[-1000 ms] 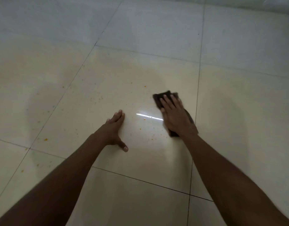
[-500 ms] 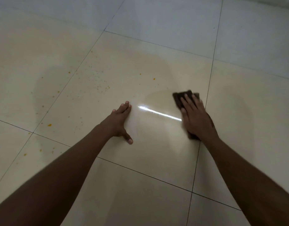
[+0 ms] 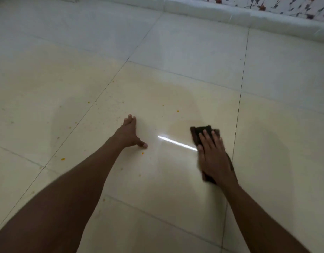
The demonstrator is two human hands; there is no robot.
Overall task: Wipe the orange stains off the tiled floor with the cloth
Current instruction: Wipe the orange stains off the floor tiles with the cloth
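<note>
A dark brown cloth [image 3: 202, 130] lies flat on the cream tiled floor [image 3: 157, 179], mostly under my right hand [image 3: 213, 156], whose straight fingers press it down. My left hand [image 3: 129, 133] rests flat on the floor to the left, fingers straight, thumb spread. Orange specks dot the tile: one [image 3: 177, 111] ahead between the hands, one [image 3: 142, 153] just below my left thumb, one [image 3: 62, 159] further left near the grout line, and several smaller ones scattered at the left.
A pale raised edge [image 3: 230, 17] runs along the far side, with a flowered fabric [image 3: 267, 4] behind it at the top right. A bright light streak [image 3: 175, 143] reflects off the floor between my hands.
My right hand has slid the cloth to the right and nearer the grout line. The view has tilted up, showing the far edge and flowered fabric. My left hand stays planted.
</note>
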